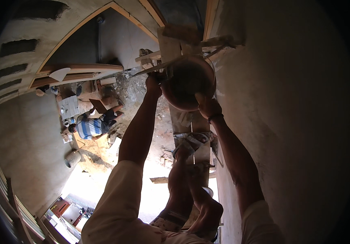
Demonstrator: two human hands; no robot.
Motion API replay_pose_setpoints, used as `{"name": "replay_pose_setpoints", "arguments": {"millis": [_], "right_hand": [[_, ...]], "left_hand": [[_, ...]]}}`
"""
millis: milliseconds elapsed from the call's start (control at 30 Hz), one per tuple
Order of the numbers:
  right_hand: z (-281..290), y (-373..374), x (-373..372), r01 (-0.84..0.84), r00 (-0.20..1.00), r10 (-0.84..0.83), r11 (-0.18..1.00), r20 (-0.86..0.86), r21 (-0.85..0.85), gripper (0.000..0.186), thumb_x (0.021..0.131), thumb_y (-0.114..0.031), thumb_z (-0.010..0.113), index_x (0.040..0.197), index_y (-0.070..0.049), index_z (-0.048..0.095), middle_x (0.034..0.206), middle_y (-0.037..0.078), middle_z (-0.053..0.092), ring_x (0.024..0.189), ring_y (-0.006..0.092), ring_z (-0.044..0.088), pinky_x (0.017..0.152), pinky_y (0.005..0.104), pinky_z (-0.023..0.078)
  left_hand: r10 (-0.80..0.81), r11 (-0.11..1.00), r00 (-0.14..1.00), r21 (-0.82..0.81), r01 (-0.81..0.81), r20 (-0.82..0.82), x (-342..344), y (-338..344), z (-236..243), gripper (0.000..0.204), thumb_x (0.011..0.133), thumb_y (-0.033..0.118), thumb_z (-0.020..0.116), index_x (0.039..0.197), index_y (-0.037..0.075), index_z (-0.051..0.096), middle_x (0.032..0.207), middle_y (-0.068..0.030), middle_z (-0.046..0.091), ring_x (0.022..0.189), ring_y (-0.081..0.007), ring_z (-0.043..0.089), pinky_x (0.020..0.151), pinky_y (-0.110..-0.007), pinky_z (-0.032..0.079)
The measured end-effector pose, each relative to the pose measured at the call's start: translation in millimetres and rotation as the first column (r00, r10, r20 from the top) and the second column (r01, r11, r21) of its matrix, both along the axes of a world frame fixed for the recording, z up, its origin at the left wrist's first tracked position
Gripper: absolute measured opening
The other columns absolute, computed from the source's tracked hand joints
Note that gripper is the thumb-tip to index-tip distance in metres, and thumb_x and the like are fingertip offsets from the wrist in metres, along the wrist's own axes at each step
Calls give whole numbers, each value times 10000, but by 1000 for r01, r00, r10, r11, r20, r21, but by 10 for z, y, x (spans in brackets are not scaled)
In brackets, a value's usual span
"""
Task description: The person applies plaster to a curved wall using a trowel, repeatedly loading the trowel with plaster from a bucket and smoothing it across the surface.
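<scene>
Looking down from the head, I see a big round bowl [212, 77] above some boards [202, 153], close to the wall [289, 118]. The two feet stand on the boards too, and the floor is down below.

The right hand [210, 107] is gripping the near right part of the bowl, with its thumb over the rim. The left hand [154, 84] is up at the left side of the rim. It is dark there, so I can't tell if its fingers are gripping the bowl, or the long thin strip [152, 68] next to it, or both. Inside the bowl it is too dim to make out much.

To do this well, I think both hands should hold firm on opposite sides, so the bowl stays flat and doesn't tip. The feet should keep to the middle of the boards, and the right elbow should mind the wall. Someone in a striped shirt [89, 127] is down on the floor at the left, so nothing should drop over the edge.
</scene>
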State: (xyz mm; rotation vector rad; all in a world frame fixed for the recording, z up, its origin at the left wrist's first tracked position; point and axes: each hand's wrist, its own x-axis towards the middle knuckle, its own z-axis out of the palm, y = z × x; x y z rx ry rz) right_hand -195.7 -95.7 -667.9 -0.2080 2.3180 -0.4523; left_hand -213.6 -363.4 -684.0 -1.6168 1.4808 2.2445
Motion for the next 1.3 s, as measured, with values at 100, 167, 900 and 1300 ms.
{"name": "replay_pose_setpoints", "arguments": {"millis": [100, 167, 900, 1300], "right_hand": [[-30, -57, -194, 85, 935, -44, 991, 351, -100, 527, 755, -253, 568, 1256, -103, 499, 1095, 259, 605, 966, 379, 625, 813, 478, 505], [140, -101, -151, 136, 951, -82, 977, 297, -166, 518, 744, -215, 549, 1255, -138, 514, 1093, 254, 606, 973, 393, 615, 833, 468, 497], [664, 561, 44, -388, 798, 327, 921, -506, -17, 376, 839, -136, 578, 1199, -70, 493, 804, 161, 585, 609, 308, 617, 517, 418, 507], [429, 350, -339, -364, 773, 473, 876, -422, 315, 122, 823, -160, 572, 866, -80, 653, 786, 102, 662, 725, 252, 672, 595, 400, 547]], "left_hand": [[52, 999, 999, -16, -52, 11, -147, 46, -199, 312, 959, 396, 433, 862, 121, 543, 887, -24, 601, 737, -166, 528, 633, -332, 383], [138, 986, 990, -99, -134, 38, -148, -105, -262, 318, 944, 377, 443, 882, 81, 542, 893, -47, 592, 736, -175, 527, 635, -347, 407], [54, 790, 988, -599, -130, -143, -149, 1004, 46, 382, 888, 310, 483, 935, -55, 588, 809, -162, 601, 739, -239, 500, 714, -390, 418], [-49, 737, 991, -674, -51, -128, -102, 1400, 173, 334, 902, 240, 467, 886, -76, 574, 756, -187, 591, 703, -225, 468, 681, -405, 399]]}}
